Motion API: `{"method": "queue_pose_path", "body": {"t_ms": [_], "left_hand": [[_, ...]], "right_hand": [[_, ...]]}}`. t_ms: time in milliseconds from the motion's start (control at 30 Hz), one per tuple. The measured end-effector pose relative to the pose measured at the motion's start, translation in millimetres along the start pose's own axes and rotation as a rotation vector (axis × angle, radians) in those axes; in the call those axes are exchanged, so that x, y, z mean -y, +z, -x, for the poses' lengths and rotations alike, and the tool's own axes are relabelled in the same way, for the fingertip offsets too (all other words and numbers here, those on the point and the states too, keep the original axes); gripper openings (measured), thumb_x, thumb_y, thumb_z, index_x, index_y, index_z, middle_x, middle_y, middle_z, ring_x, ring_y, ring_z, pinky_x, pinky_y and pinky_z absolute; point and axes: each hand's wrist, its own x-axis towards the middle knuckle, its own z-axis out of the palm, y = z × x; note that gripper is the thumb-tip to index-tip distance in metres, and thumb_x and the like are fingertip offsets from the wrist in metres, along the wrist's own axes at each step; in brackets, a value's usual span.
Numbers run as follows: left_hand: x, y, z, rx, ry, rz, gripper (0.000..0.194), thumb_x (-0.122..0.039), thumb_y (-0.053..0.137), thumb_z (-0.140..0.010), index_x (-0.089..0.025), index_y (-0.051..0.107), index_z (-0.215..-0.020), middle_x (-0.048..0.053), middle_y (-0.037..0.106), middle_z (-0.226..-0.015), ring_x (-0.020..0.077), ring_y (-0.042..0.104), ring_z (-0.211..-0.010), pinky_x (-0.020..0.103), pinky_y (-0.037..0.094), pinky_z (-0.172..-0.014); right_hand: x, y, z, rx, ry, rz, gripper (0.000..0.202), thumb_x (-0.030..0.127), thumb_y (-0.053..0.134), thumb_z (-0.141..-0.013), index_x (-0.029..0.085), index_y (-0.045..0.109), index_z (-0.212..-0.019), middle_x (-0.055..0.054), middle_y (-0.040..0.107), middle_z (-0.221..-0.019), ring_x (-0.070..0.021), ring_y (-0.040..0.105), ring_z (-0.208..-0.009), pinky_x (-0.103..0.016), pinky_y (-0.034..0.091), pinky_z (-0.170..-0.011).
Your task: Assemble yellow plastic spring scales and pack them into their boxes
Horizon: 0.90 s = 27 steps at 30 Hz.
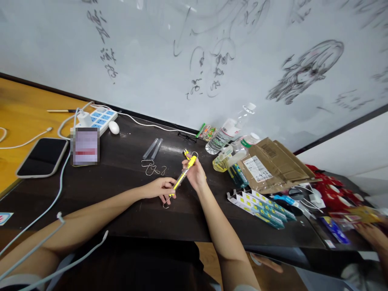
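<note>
A slim spring scale (182,177) with yellow ends, a clear tube and a wire hook at each end is held at a slant between my two hands. My right hand (196,173) is closed around its upper part, just under the yellow cap. At the lower end, the fingers of my left hand (162,188) pinch the scale near the hook. A small yellow and dark piece (186,152) shows by my right fingertips; I cannot make out what it is. Left of my hands lie two clear tubes (153,148) and several bent wire hooks (153,167) on the dark table.
A power strip (104,120), a mouse-like white object (114,127) and a phone (42,157) are at left. Bottles (222,135), a cardboard parcel (273,165) and green-white boxes (260,208) stand right. White cables (62,178) cross the left. Another person's hand (371,234) is far right.
</note>
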Motion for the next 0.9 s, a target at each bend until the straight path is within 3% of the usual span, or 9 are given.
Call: {"method": "queue_pose_path", "body": {"t_ms": [133,267,500,733,900], "left_hand": [[9.4,3.9,-2.9,-0.182,0.075,-0.051,0.047,-0.038,0.071,-0.071,-0.022,0.041,-0.103,-0.003,0.056,-0.084,0.0102,0.062,-0.048,0.02,0.049,-0.04],[13.4,8.6,-2.4,-0.254,0.11,-0.165,0.042,-0.041,0.071,-0.07,-0.021,0.042,-0.094,-0.004,0.053,-0.084,0.0047,0.054,-0.041,0.017,0.043,-0.035],[11.1,5.8,-1.3,-0.138,0.111,-0.152,0.04,-0.033,0.067,-0.075,-0.02,0.048,-0.107,0.0,0.053,-0.094,0.0061,0.059,-0.052,0.022,0.05,-0.048],[12.1,5.9,-1.9,-0.094,0.169,-0.093,0.06,-0.024,0.066,-0.076,-0.019,0.036,-0.128,0.006,0.062,-0.099,0.0126,0.066,-0.07,0.034,0.052,-0.073],[12.1,6.2,-1.0,-0.082,0.181,-0.08,0.062,-0.025,0.065,-0.079,-0.018,0.034,-0.132,0.01,0.065,-0.103,0.0142,0.066,-0.074,0.037,0.051,-0.076]], "right_hand": [[-1.1,0.9,2.2,0.03,-0.019,0.047,0.039,0.051,0.052,-0.082,0.022,0.056,-0.107,-0.003,0.066,-0.085,-0.0146,0.059,-0.066,-0.025,0.046,-0.053],[-3.3,2.3,1.7,-0.023,-0.073,0.12,0.037,0.045,0.061,-0.078,0.019,0.057,-0.103,-0.002,0.066,-0.076,-0.0116,0.056,-0.058,-0.022,0.042,-0.048],[-3.6,-0.8,-3.1,-0.071,-0.085,0.137,0.035,0.055,0.052,-0.082,0.02,0.05,-0.087,0.002,0.063,-0.058,-0.0064,0.035,-0.036,-0.017,0.02,-0.031],[-3.3,-10.2,-7.8,-0.098,-0.137,0.024,0.036,0.057,0.054,-0.08,0.021,0.048,-0.084,0.004,0.059,-0.056,-0.0065,0.038,-0.037,-0.016,0.025,-0.031],[-4.5,-13.4,-8.6,-0.101,-0.143,0.014,0.035,0.056,0.054,-0.081,0.021,0.049,-0.085,0.004,0.058,-0.056,-0.0065,0.038,-0.037,-0.016,0.027,-0.032]]}}
